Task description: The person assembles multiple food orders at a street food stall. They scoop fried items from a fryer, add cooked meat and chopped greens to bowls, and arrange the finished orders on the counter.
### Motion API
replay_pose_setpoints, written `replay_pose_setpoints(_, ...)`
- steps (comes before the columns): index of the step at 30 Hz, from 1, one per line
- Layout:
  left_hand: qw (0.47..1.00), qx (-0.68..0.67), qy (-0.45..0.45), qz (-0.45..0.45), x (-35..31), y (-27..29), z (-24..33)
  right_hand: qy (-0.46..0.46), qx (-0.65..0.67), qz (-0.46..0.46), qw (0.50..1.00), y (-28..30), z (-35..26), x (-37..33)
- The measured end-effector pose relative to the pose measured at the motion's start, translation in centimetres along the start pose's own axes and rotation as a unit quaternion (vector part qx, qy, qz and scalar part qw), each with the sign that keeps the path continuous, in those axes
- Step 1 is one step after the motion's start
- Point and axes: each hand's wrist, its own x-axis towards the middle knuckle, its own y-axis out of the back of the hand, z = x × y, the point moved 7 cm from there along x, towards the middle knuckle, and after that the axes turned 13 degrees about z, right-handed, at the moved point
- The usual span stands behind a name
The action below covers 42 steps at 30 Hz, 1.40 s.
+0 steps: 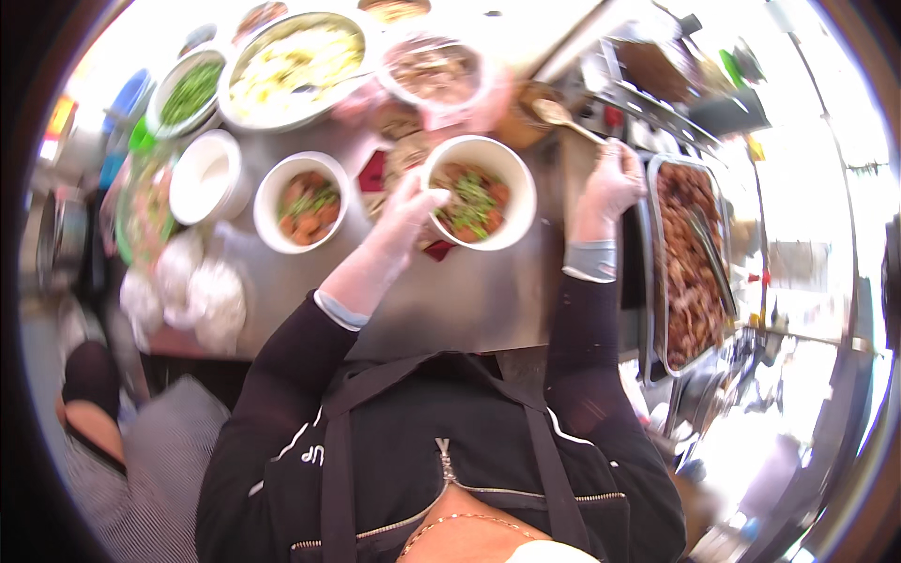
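Head view. Pale lettering, partly hidden by a strap, marks the wearer's black jacket (282, 507); any print on the goods about the table is too blurred to read. The table (488, 300) is of smooth grey metal with a soft sheen, its front edge near the wearer's body. On it, the gloved left hand (399, 216) is closed at the rim of a white bowl (514, 183) containing brown chunks and chopped greens, thumb over the edge. The gloved right hand (608, 188), its grip drawn closed, has hold of the handle of a pale spoon (552, 112), whose head points up and left. A similarly filled second bowl (265, 208) stands to the left, beside stacked white bowls (202, 178). Behind are a large basin (231, 111) of pale yellowish food and a bowl of chopped greens (192, 92). At right, a metal tray (660, 272) carries browned meat with tongs (715, 263) laid on it. The room beyond is bright, its right side washed out.
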Motion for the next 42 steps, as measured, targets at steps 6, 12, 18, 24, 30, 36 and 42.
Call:
replay_pose_setpoints(6, 0.993, 0.045, 0.109, 0.022, -10.6, 4.3, -1.3, 0.157, -0.095, -0.144, 0.972, -4.3, -1.0, -1.5)
replay_pose_setpoints(12, 0.980, -0.022, 0.043, 0.192, -17.5, 11.1, -3.4, 0.263, -0.122, -0.143, 0.946, -4.2, -3.7, -2.4)
replay_pose_setpoints(18, 0.937, -0.083, -0.054, 0.335, -20.4, 16.9, -3.3, 0.207, 0.036, -0.149, 0.966, -0.5, -7.6, -6.1)
replay_pose_setpoints(24, 0.851, -0.062, -0.149, 0.501, -19.3, 20.0, -3.3, 0.140, 0.136, -0.358, 0.913, 5.3, -10.3, -19.1)
replay_pose_setpoints(30, 0.783, 0.040, -0.318, 0.533, -17.6, 25.0, -3.0, 0.175, 0.223, -0.563, 0.776, 13.4, -11.4, -31.6)
replay_pose_setpoints(36, 0.701, -0.023, -0.416, 0.578, -29.4, 20.9, -7.2, 0.158, 0.034, -0.832, 0.531, 23.8, 4.4, -45.5)
replay_pose_setpoints(42, 0.795, -0.052, -0.029, 0.603, -36.6, 25.0, -38.7, 0.193, -0.164, -0.850, 0.463, 21.2, 16.3, -55.9)
